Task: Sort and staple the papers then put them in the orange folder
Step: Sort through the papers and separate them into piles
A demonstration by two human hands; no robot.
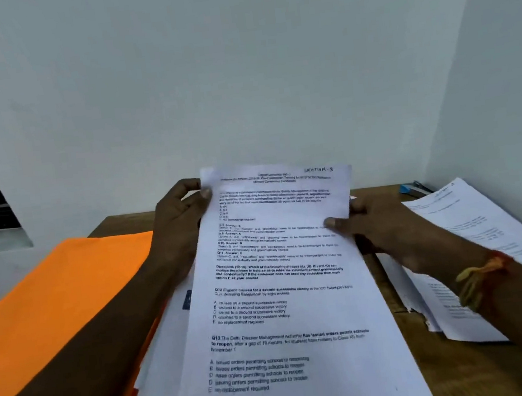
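One held sheet (281, 277): a printed question page, lifted above the table in the middle of the scene, with its top edge far and its bottom edge near, running out of the frame. Whether more sheets lie behind it cannot be told.
Left hand (177, 220): pinches the sheet's far left corner, thumb on the printed face and fingers curled behind.
Right hand (377, 227): grips the sheet's right edge, thumb on the printed face, fingers hidden behind the paper.
Orange folder (63, 301): lies flat on the left, partly under the left forearm.
Left pile (160, 355): white papers just right of the folder, partly covered by the held sheet.
Right pile (485, 237): printed papers spread over the right side of the table, passing under the right forearm.
Stapler (414, 188): blue, in the far right corner by the wall, just beyond the right pile.
Table (391, 297): brown wood, a bare strip showing between the two piles.
Wristband (480, 280): yellow and orange thread on the right wrist.
Wall (238, 70): pale, behind the table.
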